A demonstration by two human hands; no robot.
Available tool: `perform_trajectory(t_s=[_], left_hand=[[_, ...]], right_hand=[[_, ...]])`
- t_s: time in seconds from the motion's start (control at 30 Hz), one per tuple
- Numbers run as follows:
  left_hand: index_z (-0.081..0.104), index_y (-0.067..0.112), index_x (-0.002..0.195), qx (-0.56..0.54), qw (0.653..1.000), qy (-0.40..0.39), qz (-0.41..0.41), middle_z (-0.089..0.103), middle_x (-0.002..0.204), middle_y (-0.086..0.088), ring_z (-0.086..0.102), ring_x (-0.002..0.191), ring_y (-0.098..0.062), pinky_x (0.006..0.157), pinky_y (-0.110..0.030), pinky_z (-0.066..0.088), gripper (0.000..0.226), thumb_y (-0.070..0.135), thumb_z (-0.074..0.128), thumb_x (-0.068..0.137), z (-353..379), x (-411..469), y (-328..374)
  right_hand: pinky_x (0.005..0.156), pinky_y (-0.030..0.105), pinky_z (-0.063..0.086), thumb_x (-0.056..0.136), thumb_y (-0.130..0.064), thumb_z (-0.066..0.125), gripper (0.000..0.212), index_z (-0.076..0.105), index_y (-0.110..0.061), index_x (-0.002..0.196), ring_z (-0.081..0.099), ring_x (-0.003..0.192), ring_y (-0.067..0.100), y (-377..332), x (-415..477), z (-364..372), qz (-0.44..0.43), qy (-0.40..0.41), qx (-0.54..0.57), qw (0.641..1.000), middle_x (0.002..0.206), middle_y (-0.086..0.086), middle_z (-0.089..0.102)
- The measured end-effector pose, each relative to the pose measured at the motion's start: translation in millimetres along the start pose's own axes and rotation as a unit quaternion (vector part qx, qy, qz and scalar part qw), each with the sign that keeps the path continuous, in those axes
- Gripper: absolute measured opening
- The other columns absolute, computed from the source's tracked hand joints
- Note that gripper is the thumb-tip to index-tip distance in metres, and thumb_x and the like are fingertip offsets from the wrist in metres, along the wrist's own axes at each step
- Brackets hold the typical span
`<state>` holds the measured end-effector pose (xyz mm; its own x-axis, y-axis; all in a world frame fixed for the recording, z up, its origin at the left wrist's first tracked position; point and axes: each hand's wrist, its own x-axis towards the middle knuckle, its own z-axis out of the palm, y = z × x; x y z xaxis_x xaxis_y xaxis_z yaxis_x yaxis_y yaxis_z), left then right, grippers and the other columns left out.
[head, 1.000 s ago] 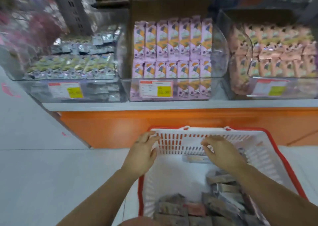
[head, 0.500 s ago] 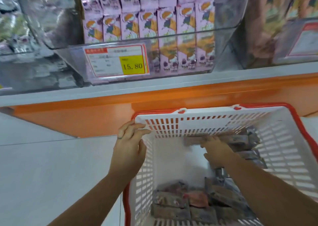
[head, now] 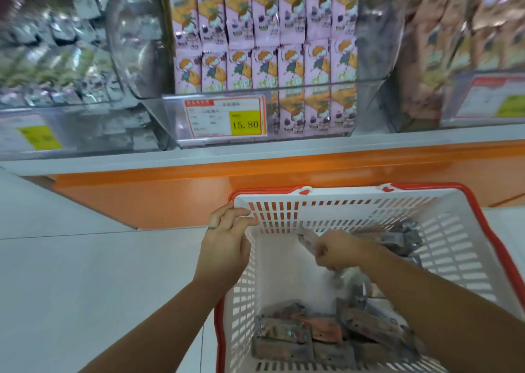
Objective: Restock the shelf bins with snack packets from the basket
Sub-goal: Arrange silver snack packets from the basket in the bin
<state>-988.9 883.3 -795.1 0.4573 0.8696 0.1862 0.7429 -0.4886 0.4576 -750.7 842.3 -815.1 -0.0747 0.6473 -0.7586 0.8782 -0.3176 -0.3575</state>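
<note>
Pale floor tiles run up to an orange-fronted shelf with a white ledge, and three clear bins stand on it side by side. One left bin holds silvery packets, too blurred to count. One middle bin holds pink packets standing upright, seven across, in stacked rows. One right bin holds tan packets, also blurred. Three price labels show, one on each bin front; only the middle label can be read, at 15.80.

One white basket with a red rim sits on the floor, near and to the right, just in front of the shelf. Loose packets lie in two groups inside it: a near pile and a far-right pile; their number cannot be told.

Two hands are at the basket. The left hand holds its far-left corner, fingers bent over the rim. The right hand is inside, curled round one snack packet that sticks out to its left, lifted above the basket floor, between the two piles and just right of the left hand.
</note>
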Motion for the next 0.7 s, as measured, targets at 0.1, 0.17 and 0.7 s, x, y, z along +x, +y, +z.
perform_trajectory(t_s=[0.1,0.17,0.7], left_hand=[[0.070,0.020,0.101,0.011,0.999,-0.040,0.015,0.066,0.110,0.000,0.043,0.119,-0.023,0.098,-0.040,0.044,0.035,0.007,0.052,0.074,-8,1,0],[0.069,0.022,0.108,0.018,0.995,-0.093,0.020,0.062,0.118,0.002,0.043,0.126,-0.024,0.103,-0.039,0.041,0.036,0.005,0.059,0.078,-20,3,1],[0.054,0.043,0.114,-0.283,0.959,-0.027,0.003,0.051,0.116,0.022,0.053,0.103,0.003,0.082,-0.010,0.042,0.031,0.028,0.064,0.088,-186,-32,54]], right_hand=[[0.056,0.016,0.038,0.084,-0.014,0.066,0.008,0.059,-0.015,0.083,0.052,0.068,0.007,-25,-38,-34,-0.037,0.015,0.005,0.999,0.086,-0.002,0.058],[0.057,0.016,0.038,0.085,-0.009,0.063,0.008,0.056,-0.012,0.086,0.050,0.068,0.006,-40,-62,-50,-0.046,-0.001,0.048,0.998,0.088,0.001,0.056],[0.073,0.031,0.058,0.089,-0.003,0.060,0.012,0.050,-0.009,0.088,0.071,0.079,0.028,-171,-183,-95,-0.188,0.055,0.370,0.908,0.089,0.017,0.068]])
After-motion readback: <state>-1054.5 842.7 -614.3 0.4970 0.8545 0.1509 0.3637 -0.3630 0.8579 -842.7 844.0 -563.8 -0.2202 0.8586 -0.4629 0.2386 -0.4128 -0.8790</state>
